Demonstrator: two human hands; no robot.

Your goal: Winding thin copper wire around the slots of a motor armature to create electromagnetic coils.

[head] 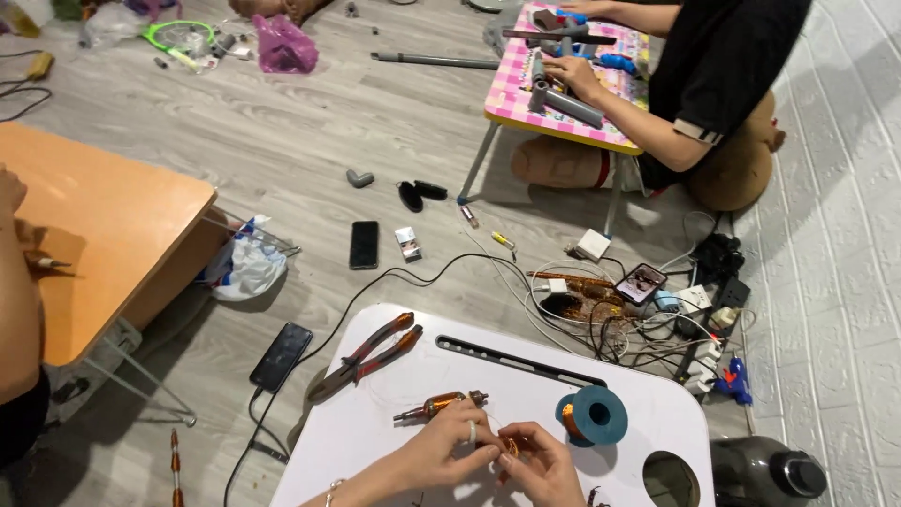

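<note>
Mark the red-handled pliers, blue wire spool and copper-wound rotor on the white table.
red-handled pliers [371, 352], head view, on the handles
blue wire spool [593, 415], head view, top flange
copper-wound rotor [439, 406], head view, copper winding

Two bare forearms, no sleeves, no gloves. On the left hand [441, 449] a pale band ring around one finger, and at the left wrist a thin light bracelet [330, 489], partly cut off by the lower edge. On the right hand [542, 467] short nails without visible polish, no ring or watch in sight, wrist and forearm only partly shown.
</note>
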